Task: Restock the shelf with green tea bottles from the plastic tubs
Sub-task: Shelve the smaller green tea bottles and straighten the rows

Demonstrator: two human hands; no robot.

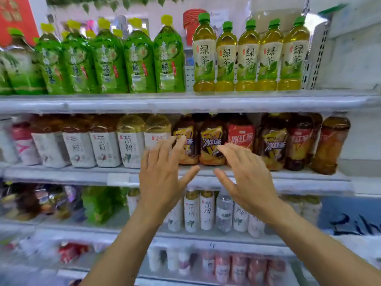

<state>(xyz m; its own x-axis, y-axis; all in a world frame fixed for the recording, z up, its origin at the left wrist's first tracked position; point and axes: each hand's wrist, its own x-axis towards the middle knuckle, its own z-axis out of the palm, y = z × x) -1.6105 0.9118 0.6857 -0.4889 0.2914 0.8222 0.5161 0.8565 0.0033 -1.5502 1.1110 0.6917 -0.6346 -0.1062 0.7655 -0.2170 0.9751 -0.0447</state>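
Hovering in front of the white metal shelving, the person's left hand (162, 174) and right hand (247, 176) are both spread wide, fingers straight and apart, thumbs angled toward each other across a small gap. Neither hand holds anything. The left sits at about seven o'clock from the picture's centre and the right at about five o'clock, both forearms rising from the bottom edge.

The five clear plastic green tea bottles (250, 56), with green caps, pale leaf-printed labels and yellow-green liquid, stand upright in a row on the top shelf (185, 102), at one o'clock from the hands. At eleven o'clock on the same shelf stands a row of bright green-wrapped bottles with yellow caps (123, 58), tightly packed.

Just behind the fingertips, on the middle shelf (82, 174), are dark tea bottles with yellow and purple labels (212, 143). The left fingertips overlap one of them, though whether they touch it cannot be told. At three o'clock from these stand dark bottles with red labels (241, 137), and at nine o'clock a row of squarish white-labelled bottles (103, 147).

Below the hands, at six o'clock, slim white bottles with gold caps (191, 211) stand on a lower shelf. The shelves further down are too blurred to read.
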